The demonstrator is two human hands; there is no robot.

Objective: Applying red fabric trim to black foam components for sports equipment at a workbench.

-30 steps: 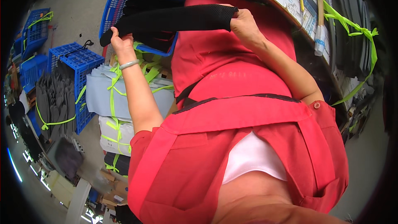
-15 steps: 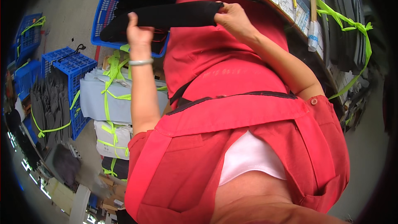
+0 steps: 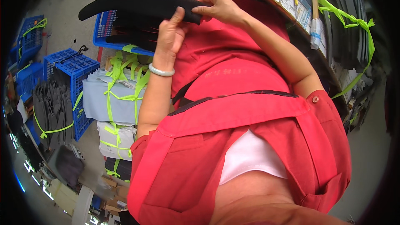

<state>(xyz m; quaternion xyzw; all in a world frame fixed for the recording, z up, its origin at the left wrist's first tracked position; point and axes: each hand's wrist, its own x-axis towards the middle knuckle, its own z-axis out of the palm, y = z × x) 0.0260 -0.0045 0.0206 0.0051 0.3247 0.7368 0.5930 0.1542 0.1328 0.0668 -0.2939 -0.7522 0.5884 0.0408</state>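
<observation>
A person in a red apron holds a long, curved black foam strip with a finely textured, matte surface, raised in front of the chest. The right hand pinches its right end; the left hand grips it near the middle, thumb up. Below, a blue plastic lattice crate holds more black strips. Grey bundles tied with neon-green tape lie beside it.
</observation>
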